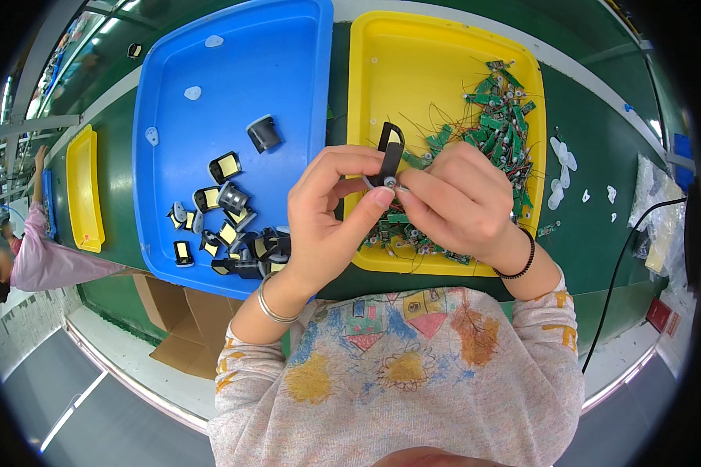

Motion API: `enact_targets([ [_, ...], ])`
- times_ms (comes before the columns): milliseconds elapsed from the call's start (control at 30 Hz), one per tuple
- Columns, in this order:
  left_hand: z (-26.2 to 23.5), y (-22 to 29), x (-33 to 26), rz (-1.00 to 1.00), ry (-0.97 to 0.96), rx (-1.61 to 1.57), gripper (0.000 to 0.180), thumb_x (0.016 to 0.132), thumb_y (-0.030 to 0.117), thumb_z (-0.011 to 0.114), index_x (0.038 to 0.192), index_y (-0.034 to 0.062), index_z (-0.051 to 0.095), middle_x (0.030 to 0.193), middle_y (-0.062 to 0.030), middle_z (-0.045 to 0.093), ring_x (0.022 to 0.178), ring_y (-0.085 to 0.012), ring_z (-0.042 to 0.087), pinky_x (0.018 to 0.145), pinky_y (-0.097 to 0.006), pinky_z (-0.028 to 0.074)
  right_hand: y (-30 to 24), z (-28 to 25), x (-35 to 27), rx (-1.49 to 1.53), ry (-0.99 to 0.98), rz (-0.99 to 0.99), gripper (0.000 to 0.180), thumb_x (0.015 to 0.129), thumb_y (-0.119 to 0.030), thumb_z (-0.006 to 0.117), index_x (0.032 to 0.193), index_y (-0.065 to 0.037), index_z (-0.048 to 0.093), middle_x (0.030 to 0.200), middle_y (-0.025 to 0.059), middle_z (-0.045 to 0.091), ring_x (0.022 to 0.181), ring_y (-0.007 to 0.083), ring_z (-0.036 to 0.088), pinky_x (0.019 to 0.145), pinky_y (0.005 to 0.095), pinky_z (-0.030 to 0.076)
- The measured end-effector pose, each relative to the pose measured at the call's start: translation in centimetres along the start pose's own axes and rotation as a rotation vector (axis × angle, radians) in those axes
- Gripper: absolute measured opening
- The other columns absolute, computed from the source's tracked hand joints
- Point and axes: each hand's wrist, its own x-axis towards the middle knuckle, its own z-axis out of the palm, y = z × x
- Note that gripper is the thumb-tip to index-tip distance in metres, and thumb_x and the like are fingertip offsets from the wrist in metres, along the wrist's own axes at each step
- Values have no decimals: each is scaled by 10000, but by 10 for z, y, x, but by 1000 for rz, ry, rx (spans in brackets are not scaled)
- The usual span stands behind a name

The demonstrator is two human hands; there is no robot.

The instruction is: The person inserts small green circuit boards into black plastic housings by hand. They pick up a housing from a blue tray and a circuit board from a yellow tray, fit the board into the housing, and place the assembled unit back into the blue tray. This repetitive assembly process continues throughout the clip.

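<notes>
Between the two trays, my left hand (331, 206) grips a small black plastic housing (391, 156) with a pale inner face, its thumb pressed at the lower end. My right hand (467, 198) is closed beside it, fingertips pinching at a small round silvery part (390, 182) at the housing's lower end. A green circuit board (417, 161) shows next to the right fingers; whether they hold it I cannot tell. Behind and below the right hand, a yellow tray (374, 86) bears many green circuit boards (494, 117) with thin wires.
On the left, a blue tray (234, 78) carries several black housings (226, 166) and pale oval pieces (192, 93). White flat pieces (561, 175) and clear plastic bags (653, 206) lie at right, near a black cable (617, 272). Another person (43, 241) works far left by a yellow tray (86, 191).
</notes>
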Motion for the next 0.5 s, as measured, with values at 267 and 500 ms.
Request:
enact_targets([
  [267, 1, -2, 0, 57, -18, 17, 178, 763, -33, 592, 934, -41, 540, 996, -126, 528, 898, -172, 562, 774, -276, 488, -2, -1, -1, 43, -36, 37, 163, 594, -50, 686, 727, -26, 595, 576, 18, 443, 500, 169, 442, 409, 252, 357],
  [500, 0, -1, 1, 95, -34, 82, 180, 762, -22, 599, 929, -45, 534, 991, -132, 531, 898, -173, 564, 783, -278, 484, -5, -4, 1, 160, -121, 158, 106, 641, -68, 668, 720, -51, 598, 581, 28, 460, 503, 188, 461, 428, 276, 379],
])
